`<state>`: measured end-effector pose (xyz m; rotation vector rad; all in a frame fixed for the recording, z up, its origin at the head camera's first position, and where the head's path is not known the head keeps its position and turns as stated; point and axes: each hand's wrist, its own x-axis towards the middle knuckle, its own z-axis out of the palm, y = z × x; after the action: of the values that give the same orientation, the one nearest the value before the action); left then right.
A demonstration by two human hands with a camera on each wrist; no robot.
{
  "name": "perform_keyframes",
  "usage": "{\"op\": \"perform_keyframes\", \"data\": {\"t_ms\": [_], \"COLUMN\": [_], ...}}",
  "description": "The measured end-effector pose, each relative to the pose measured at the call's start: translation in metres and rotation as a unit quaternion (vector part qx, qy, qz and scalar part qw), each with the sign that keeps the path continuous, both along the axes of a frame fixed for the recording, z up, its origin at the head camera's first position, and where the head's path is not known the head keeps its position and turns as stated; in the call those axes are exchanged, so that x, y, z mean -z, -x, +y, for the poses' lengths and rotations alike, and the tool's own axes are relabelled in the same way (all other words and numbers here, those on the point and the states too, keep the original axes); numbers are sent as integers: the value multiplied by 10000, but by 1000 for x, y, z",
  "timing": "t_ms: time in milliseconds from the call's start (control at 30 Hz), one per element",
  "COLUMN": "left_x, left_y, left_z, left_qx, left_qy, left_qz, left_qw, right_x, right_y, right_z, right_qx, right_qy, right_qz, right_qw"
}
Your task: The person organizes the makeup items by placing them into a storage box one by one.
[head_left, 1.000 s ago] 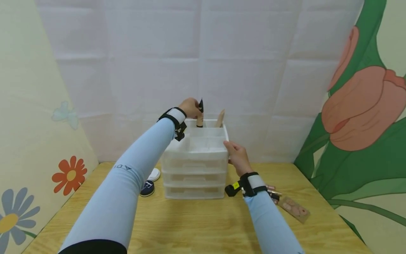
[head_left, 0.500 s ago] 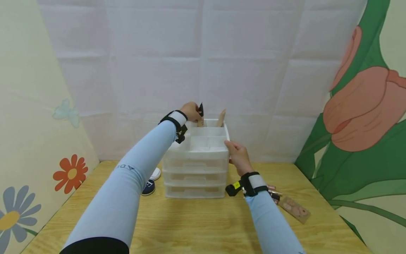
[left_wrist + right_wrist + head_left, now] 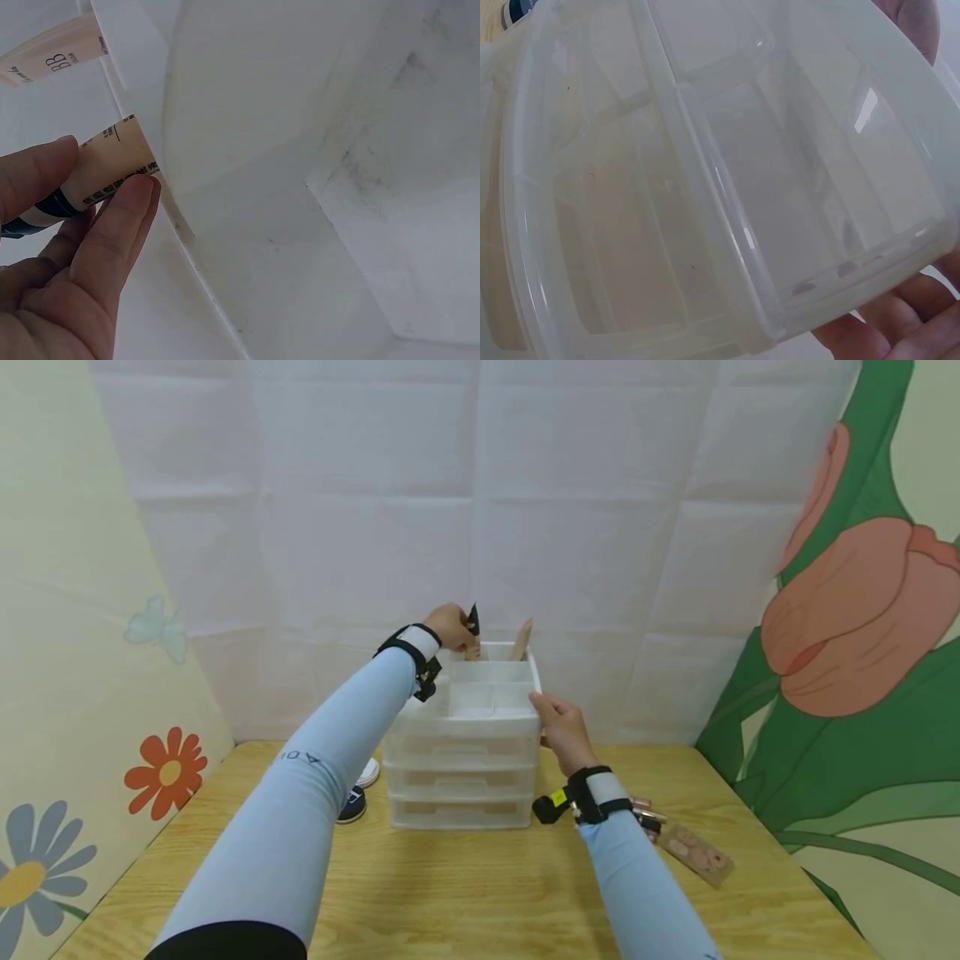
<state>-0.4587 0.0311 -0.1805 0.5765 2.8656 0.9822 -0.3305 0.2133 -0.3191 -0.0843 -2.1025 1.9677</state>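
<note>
1. Left hand, near the centre of the frame: its grip pinches a beige tube between thumb and fingers.
2. That tube is at the back of the white drawer box, dark end up; in the left wrist view its lower part is hidden behind a white edge of the box.
3. A second beige tube stands tilted in the back row, at the box's upper right; the left wrist view shows "BB" printed on it.
4. Right hand, right of centre: its grip holds the box's right side, thumb at the top edge, fingers curled beneath in the right wrist view.
5. The box stands upright on a wooden table.
6. Beside the box's left side lie a dark round case and a white round piece, both partly hidden by the left sleeve.
7. At lower right, a patterned flat case lies near small cosmetics, partly covered by the right arm.
</note>
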Motion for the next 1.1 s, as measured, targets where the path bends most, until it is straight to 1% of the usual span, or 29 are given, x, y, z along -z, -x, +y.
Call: {"op": "perform_keyframes", "data": {"t_ms": [200,300,600,767,867,1100], "left_x": [1,0,-9,-14,-20,-38], "left_y": [0,-3,-14,-18,-23,-44], "left_z": [-7,-12,-30,-38,-42,-54], "left_qx": [-13,-37,23,149,279,590], "left_qy": [-95,-83,-195,-349,-488,-777], "left_qz": [-32,-20,82,94,130,100], "left_qw": [9999,10000,9998,9992,9983,9952], "right_x": [1,1,1,1,-1,-3], "right_y": [3,5,9,10,10,10], "right_z": [-4,-7,-12,-8,-4,5], "right_qx": [-36,-82,-116,-182,-172,-138], "right_qy": [-5,4,-28,-49,-101,-171], "right_qz": [8,13,68,6,-11,-73], "right_qw": [10000,10000,9999,9998,9998,9997]}}
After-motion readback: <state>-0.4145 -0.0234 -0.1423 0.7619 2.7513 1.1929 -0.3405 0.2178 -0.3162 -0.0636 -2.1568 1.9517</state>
